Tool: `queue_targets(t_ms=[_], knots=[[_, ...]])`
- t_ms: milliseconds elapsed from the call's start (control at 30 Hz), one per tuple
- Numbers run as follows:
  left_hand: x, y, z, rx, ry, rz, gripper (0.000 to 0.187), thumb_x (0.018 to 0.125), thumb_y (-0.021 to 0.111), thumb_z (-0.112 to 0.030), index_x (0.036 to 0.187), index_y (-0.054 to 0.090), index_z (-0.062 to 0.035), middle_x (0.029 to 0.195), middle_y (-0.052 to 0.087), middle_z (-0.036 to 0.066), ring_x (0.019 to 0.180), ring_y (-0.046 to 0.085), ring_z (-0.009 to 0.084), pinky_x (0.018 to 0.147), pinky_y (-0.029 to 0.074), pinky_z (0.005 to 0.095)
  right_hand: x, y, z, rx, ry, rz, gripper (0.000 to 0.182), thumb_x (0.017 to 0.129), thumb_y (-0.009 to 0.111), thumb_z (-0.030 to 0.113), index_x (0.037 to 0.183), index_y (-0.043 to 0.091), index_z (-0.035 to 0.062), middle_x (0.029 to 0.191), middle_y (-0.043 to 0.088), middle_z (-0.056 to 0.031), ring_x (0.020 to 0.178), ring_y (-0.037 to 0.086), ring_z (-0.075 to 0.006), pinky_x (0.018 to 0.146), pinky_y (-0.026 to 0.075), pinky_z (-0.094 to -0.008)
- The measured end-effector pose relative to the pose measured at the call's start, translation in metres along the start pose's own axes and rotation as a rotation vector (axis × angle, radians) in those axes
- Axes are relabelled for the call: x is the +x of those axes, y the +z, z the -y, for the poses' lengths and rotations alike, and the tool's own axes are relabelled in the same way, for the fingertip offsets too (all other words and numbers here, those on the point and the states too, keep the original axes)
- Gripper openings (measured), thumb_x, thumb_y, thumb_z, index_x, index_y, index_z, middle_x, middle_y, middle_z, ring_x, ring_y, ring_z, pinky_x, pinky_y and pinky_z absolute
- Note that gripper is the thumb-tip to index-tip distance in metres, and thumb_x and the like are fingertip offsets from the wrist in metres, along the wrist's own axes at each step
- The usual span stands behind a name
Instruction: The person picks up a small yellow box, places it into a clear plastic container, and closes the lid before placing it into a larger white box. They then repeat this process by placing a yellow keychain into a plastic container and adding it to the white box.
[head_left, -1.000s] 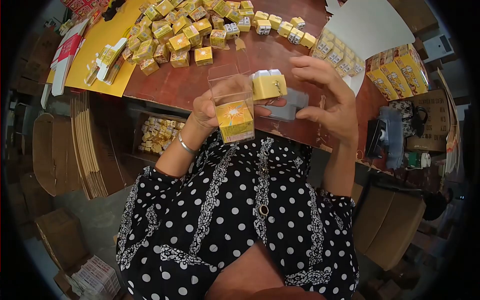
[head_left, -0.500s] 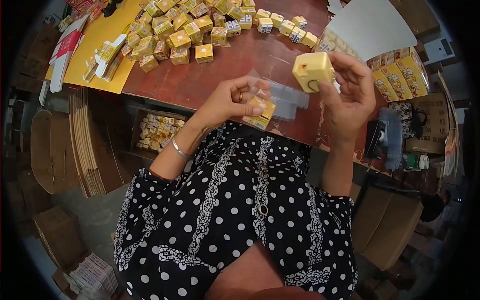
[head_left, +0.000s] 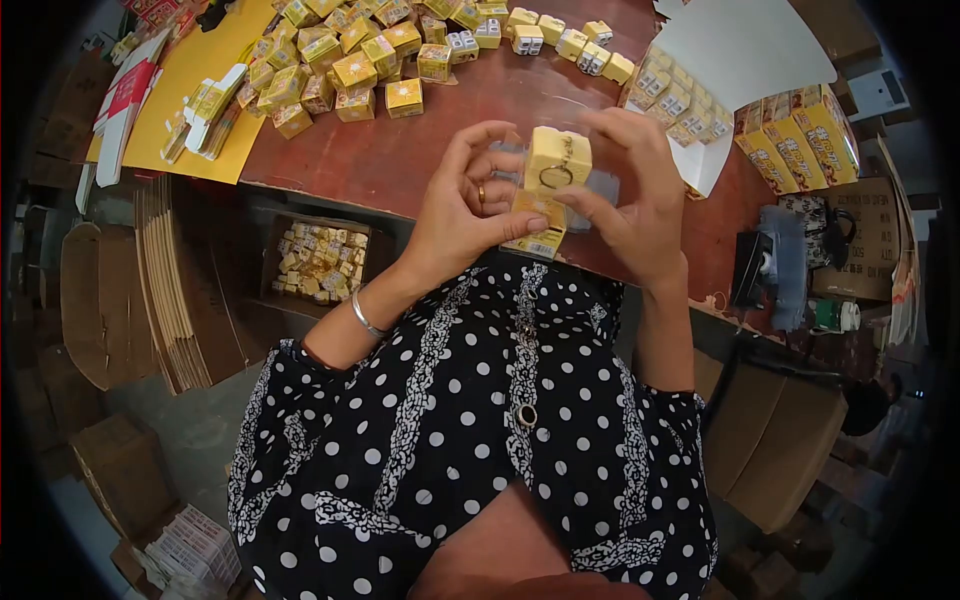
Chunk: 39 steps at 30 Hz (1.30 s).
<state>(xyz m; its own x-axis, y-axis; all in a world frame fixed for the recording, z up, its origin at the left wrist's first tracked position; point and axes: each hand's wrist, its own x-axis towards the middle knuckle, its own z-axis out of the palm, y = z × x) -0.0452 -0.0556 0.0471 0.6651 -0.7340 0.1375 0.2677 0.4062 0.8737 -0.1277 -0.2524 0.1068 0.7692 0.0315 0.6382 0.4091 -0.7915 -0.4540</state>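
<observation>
My left hand (head_left: 465, 195) is closed on a small yellow printed box (head_left: 540, 243), its thumb across the front above a barcode. Right above that box is a pale yellow cube (head_left: 545, 150) with a dark metal ring and chain on its face. My right hand (head_left: 640, 200) curls around the cube's right side, the thumb at its lower edge and the fingers partly blurred. Whether the cube's bottom is inside the box is hidden. Behind my hands lie clear plastic pieces (head_left: 600, 188) on the red table (head_left: 340, 165).
A heap of yellow boxes (head_left: 355, 70) covers the back left, with several pale cubes (head_left: 572, 43) beside it. An open white carton (head_left: 770, 60) holds rows of cubes. Printed display boxes (head_left: 797, 140) stand right. Below the table edge, a cardboard box (head_left: 372, 270) contains small cubes.
My right hand has brought the cube left and down to the top of the small box, its ring side turned into view. My left hand has shifted slightly right with the box.
</observation>
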Motion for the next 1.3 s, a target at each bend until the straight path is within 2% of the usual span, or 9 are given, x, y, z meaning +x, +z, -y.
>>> queue_targets(t_ms=[133,267,333,633,767,1000,1100,1167,1300], knots=[[-0.004,0.003,0.006,0.038,0.086,-0.034,0.085,0.080,0.081,0.006,0.148,0.029,-0.0046,0.126,0.059,0.018,0.110,0.069,0.0244,0.090,0.060,0.0319,-0.033,0.016,0.001,0.410,0.384,-0.152,0.058,0.081,0.084,0.022,0.131,0.061,0.0036,0.135,0.059,-0.0129,0.109,0.063,-0.0225,0.089,0.055,-0.0357],[-0.009,0.011,0.014,0.120,0.064,0.017,0.086,0.081,0.080,0.007,0.148,0.027,-0.0042,0.126,0.058,0.019,0.111,0.068,0.0260,0.091,0.060,0.0327,-0.047,0.023,0.006,0.340,0.307,-0.145,0.061,0.084,0.082,0.020,0.138,0.056,0.0035,0.139,0.056,-0.0120,0.119,0.061,-0.0239,0.094,0.055,-0.0374],[-0.014,0.016,0.021,0.081,0.075,0.004,0.086,0.081,0.080,0.007,0.148,0.026,-0.0041,0.126,0.058,0.019,0.111,0.068,0.0258,0.091,0.060,0.0328,-0.048,0.022,0.011,0.486,0.459,-0.172,0.064,0.086,0.080,0.016,0.142,0.051,0.0024,0.138,0.057,-0.0143,0.126,0.059,-0.0249,0.098,0.054,-0.0360],[-0.028,0.016,0.043,0.046,0.097,-0.039,0.077,0.086,0.078,0.003,0.147,0.032,-0.0025,0.128,0.058,0.019,0.114,0.067,0.0243,0.093,0.059,0.0330,-0.090,0.045,0.027,0.726,0.673,-0.211,0.049,0.093,0.067,0.001,0.140,0.052,-0.0022,0.134,0.060,-0.0134,0.113,0.065,-0.0202,0.098,0.053,-0.0318],[-0.039,0.008,0.050,0.064,-0.010,0.057,0.054,0.090,0.075,0.000,0.138,0.050,0.0006,0.132,0.057,0.014,0.114,0.066,0.0201,0.094,0.057,0.0304,-0.112,0.050,0.024,0.756,0.689,-0.213,0.044,0.092,0.067,0.000,0.135,0.056,-0.0027,0.131,0.060,-0.0122,0.112,0.065,-0.0194,0.096,0.053,-0.0309],[-0.050,-0.011,0.049,0.202,-0.124,0.123,0.038,0.096,0.068,-0.003,0.132,0.056,0.0007,0.140,0.052,0.010,0.116,0.064,0.0176,0.098,0.053,0.0296,-0.135,0.056,0.023,0.638,0.595,-0.070,0.030,0.093,0.067,0.000,0.122,0.061,-0.0025,0.131,0.059,-0.0143,0.117,0.063,-0.0194,0.096,0.054,-0.0311],[-0.048,-0.009,0.044,0.296,-0.012,0.146,0.031,0.098,0.066,-0.004,0.127,0.059,0.0020,0.134,0.056,0.011,0.117,0.063,0.0179,0.100,0.052,0.0304,-0.136,0.062,0.028,0.731,0.564,-0.141,0.026,0.091,0.069,0.000,0.115,0.059,-0.0033,0.131,0.058,-0.0160,0.118,0.061,-0.0208,0.099,0.052,-0.0319],[-0.049,-0.006,0.047,-0.063,-0.070,0.062,0.018,0.097,0.066,-0.003,0.114,0.065,0.0022,0.127,0.061,0.012,0.118,0.063,0.0188,0.100,0.052,0.0305,-0.133,0.062,0.031,0.842,0.566,-0.210,0.024,0.090,0.070,0.000,0.111,0.058,-0.0036,0.130,0.058,-0.0165,0.119,0.061,-0.0215,0.101,0.051,-0.0325],[-0.046,-0.006,0.039,0.006,-0.141,0.071,0.010,0.094,0.071,-0.004,0.102,0.069,0.0014,0.120,0.064,0.012,0.117,0.063,0.0187,0.099,0.053,0.0303,-0.130,0.052,0.023,0.905,0.518,-0.143,0.019,0.091,0.066,-0.004,0.107,0.056,-0.0014,0.120,0.060,-0.0150,0.120,0.058,-0.0233,0.108,0.044,-0.0362]])
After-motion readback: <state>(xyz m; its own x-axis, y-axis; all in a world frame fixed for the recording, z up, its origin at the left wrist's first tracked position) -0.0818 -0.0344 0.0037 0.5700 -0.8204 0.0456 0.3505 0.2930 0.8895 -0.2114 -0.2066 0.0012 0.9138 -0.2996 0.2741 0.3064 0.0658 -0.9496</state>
